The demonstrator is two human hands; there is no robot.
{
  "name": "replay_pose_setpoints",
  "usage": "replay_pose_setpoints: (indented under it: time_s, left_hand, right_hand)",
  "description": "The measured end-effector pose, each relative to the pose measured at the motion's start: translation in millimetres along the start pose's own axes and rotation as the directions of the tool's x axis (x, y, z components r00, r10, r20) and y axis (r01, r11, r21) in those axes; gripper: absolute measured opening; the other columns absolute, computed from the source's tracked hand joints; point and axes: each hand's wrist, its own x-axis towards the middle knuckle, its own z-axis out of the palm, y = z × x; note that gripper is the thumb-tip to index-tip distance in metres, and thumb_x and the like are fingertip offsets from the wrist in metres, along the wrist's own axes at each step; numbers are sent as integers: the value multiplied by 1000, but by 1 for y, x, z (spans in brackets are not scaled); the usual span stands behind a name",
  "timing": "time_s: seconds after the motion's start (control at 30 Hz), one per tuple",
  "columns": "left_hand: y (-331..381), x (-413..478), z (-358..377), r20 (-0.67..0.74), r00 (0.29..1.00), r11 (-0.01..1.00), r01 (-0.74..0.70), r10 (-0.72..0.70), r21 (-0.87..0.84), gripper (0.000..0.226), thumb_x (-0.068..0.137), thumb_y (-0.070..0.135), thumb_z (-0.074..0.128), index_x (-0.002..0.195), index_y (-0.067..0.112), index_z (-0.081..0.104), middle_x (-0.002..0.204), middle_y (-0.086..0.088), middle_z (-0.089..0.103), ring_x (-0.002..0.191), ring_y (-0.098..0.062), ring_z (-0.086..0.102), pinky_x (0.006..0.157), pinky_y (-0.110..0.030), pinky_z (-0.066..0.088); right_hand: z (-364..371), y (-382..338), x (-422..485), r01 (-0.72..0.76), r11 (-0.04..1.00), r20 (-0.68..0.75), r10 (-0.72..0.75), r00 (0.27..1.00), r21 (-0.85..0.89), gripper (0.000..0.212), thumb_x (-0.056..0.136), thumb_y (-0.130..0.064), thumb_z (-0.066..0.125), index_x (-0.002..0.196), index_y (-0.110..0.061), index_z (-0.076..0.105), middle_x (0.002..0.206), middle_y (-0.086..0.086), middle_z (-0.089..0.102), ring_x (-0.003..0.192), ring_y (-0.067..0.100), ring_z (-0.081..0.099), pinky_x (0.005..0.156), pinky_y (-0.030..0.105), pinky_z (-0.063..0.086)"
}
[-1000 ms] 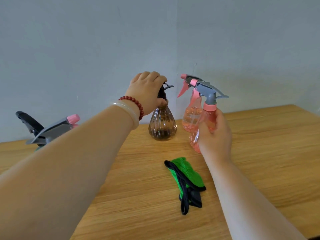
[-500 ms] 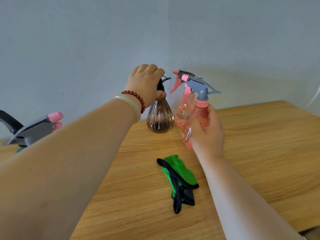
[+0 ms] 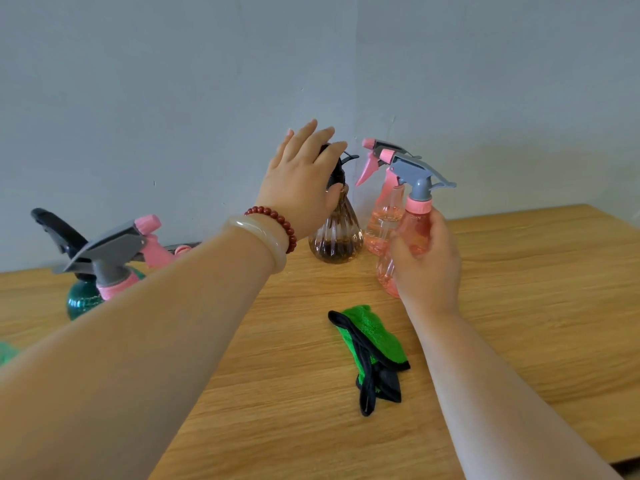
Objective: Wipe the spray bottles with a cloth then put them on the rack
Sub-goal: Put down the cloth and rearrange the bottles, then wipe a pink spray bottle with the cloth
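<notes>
My left hand [image 3: 302, 183] has straight, spread fingers at the black spray head of a brown ribbed bottle [image 3: 336, 237] standing near the wall. My right hand [image 3: 427, 261] grips the body of a pink spray bottle [image 3: 412, 233] with a grey trigger head, held tilted just above the table. A second pink bottle [image 3: 382, 216] stands behind it. A green cloth with black trim [image 3: 372, 344] lies crumpled on the wooden table between my forearms.
At the left stand a dark green bottle [image 3: 81, 299] with a black trigger and a pink bottle with a grey head [image 3: 114, 251], partly behind my left forearm. The table's [image 3: 536, 306] right edge is at far right. A grey wall is close behind.
My left hand's fingers have straightened and lifted off the brown bottle's head, which they gripped before. My right hand still holds the pink bottle.
</notes>
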Motion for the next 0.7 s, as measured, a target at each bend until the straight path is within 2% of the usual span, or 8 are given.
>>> replay_pose_setpoints:
  time_s: [0.1,0.17,0.27,0.37,0.43,0.57,0.63,0.7]
  left_hand:
    - [4,-19,-3,-15,1000,1000,2,-2,-30,49,94,22,61,140,11,51,150,-11,45,149,-32,23,119,-39,4]
    - [8,-33,-5,6,999,998,33,-33,-50,49,95,22,60,141,13,50,152,-10,42,150,-30,21,119,-36,1]
    - [11,-54,-9,42,996,992,76,-73,-98,47,97,26,56,142,16,49,154,-7,38,151,-25,16,120,-34,-2]
    - [10,-74,-13,47,994,987,102,-97,-127,43,98,25,56,140,16,52,153,-7,40,150,-24,18,121,-34,0]
    - [9,-84,-16,43,991,980,129,-123,-155,41,97,23,57,137,13,55,150,-9,44,149,-26,23,121,-35,3]
    - [7,-98,-25,35,987,970,159,-155,-182,39,95,26,57,131,9,59,144,-12,51,145,-30,31,120,-39,11]
    - [7,-106,-31,38,984,964,180,-176,-193,39,95,24,59,131,10,60,143,-11,52,145,-28,32,119,-37,12]
    - [7,-114,-36,55,978,956,209,-202,-207,39,96,23,60,132,11,59,144,-9,51,146,-25,30,120,-34,12]
  right_hand:
    - [0,-1,-1,16,999,3,-16,1000,-43,38,90,-15,67,125,-21,56,104,-8,56,92,-14,49,76,-2,33]
    - [-1,-2,-2,22,997,-6,-22,1000,-72,40,91,-18,67,128,-17,55,111,-5,54,92,-19,45,76,-4,32]
    - [-1,-2,-4,42,996,-10,-43,999,-84,45,91,-21,67,134,-15,54,112,0,58,92,-3,50,76,-1,34]
    - [0,-4,-7,81,994,8,-81,997,-74,48,91,-20,68,136,-13,52,110,0,59,99,9,54,81,9,40]
    - [1,-8,-11,79,995,27,-78,997,-61,49,91,-20,68,136,-12,52,111,-1,60,97,8,55,81,13,43]
    - [2,-14,-17,89,995,69,-86,994,-38,50,88,-25,73,132,-10,54,113,-5,61,99,5,57,82,2,38]
    - [4,-17,-20,108,993,106,-102,989,-50,53,87,-30,73,132,-10,55,115,-3,59,104,8,55,86,6,37]
    - [7,-22,-24,141,988,149,-130,980,-63,54,85,-33,74,130,-10,55,115,-4,55,104,3,50,89,5,36]
